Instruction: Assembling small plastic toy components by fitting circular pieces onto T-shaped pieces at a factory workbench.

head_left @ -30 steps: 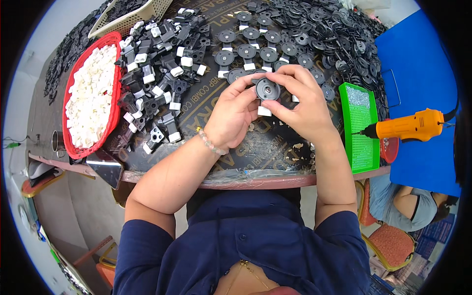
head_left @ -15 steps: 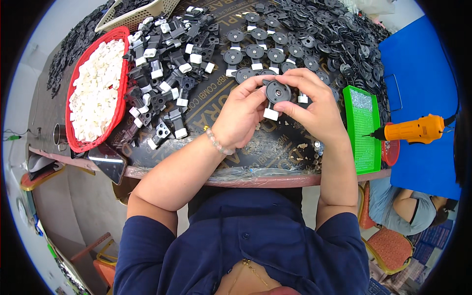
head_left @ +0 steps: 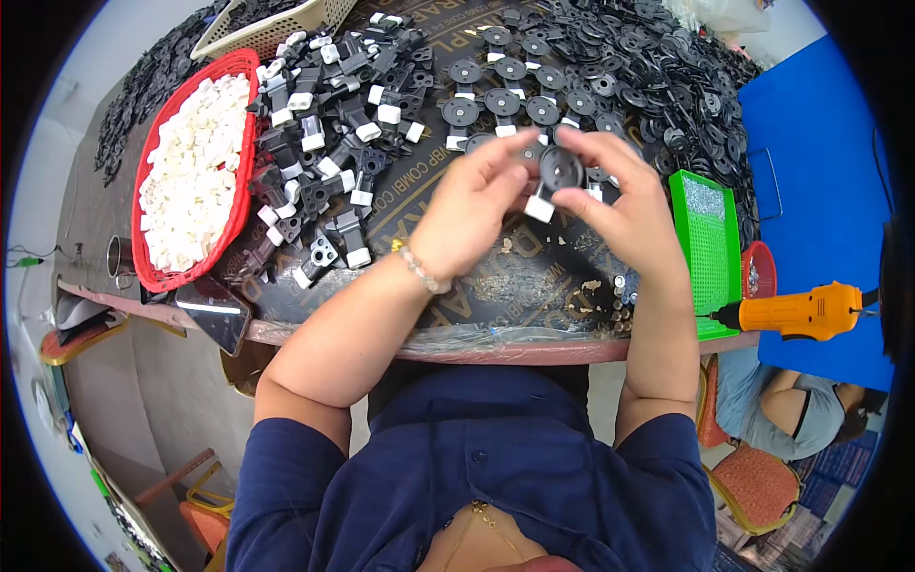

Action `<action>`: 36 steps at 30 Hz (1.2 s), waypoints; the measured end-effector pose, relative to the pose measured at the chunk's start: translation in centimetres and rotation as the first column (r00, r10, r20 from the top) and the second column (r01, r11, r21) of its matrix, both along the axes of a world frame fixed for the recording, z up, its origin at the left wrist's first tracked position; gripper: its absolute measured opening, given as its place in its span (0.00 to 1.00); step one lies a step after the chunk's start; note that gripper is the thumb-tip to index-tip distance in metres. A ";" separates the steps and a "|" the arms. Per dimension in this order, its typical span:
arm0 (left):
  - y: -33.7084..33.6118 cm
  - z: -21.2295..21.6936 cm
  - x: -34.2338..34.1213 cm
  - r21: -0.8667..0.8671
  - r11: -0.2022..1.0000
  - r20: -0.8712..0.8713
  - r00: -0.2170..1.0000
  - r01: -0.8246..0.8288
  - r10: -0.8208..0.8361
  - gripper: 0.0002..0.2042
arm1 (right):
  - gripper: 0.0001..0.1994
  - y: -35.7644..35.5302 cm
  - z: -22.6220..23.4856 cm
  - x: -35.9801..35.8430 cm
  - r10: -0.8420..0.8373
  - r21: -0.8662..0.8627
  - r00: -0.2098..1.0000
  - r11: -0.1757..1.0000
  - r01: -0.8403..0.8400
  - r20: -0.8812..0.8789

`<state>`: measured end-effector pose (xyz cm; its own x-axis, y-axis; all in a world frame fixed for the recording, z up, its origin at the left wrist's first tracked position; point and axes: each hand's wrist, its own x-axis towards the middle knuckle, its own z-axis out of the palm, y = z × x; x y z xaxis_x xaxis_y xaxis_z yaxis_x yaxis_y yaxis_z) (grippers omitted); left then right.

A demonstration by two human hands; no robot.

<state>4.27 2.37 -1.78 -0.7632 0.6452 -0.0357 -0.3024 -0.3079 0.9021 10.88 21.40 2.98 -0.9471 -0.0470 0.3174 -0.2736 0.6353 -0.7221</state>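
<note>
In my right hand [head_left: 624, 205], pinched between thumb and fingers, is a black part with a round disc [head_left: 560, 170] and a white block [head_left: 538, 208] at its lower end. Its outline is slightly smeared by motion. My left hand [head_left: 472, 205] sits just left of the part, thumb and forefinger apart, with no part visible in it. Beyond my hands, rows of similar assembled disc parts [head_left: 502, 102] lie on the dark table. Left of them are loose black brackets with white ends [head_left: 315, 133].
A red basket [head_left: 253, 143] of white blocks stands left. A phone [head_left: 217, 315] lies at the table edge. Loose black discs [head_left: 667, 95] are heaped at far right. An orange electric screwdriver [head_left: 801, 312] hangs beside a green tray [head_left: 734, 224] and a small red bowl [head_left: 770, 272].
My left hand has come off the disc part and opened. The part has moved slightly right and tilted in my right hand. The screwdriver has dropped lower beside the green tray.
</note>
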 end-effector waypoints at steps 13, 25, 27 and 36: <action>-5.3 -2.4 -8.7 -0.239 0.197 -0.874 0.122 -0.951 -0.470 0.10 | 0.23 -5.7 -3.2 -4.7 0.249 0.323 0.966 0.922 -0.212 -0.077; -6.1 -1.7 -8.4 -0.344 0.110 -0.828 0.246 -0.933 -0.505 0.11 | 0.27 -6.2 -5.3 -7.6 0.231 0.522 0.967 0.841 -0.145 -0.104; -5.8 -1.3 -8.2 -0.371 0.121 -0.816 0.261 -0.921 -0.516 0.11 | 0.29 -4.8 -4.0 -6.5 0.204 0.497 0.967 0.861 -0.104 -0.150; -6.1 0.4 -7.4 -0.477 0.061 -0.713 0.345 -0.877 -0.611 0.12 | 0.05 4.4 1.5 5.1 -0.078 0.516 0.969 0.855 -0.057 0.236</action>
<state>-3.11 -3.73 -1.33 -0.8412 0.4770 0.2548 0.4672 0.8783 -0.1018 16.02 25.81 4.51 -0.9915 -0.1293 0.0134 -0.1264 0.9348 -0.3318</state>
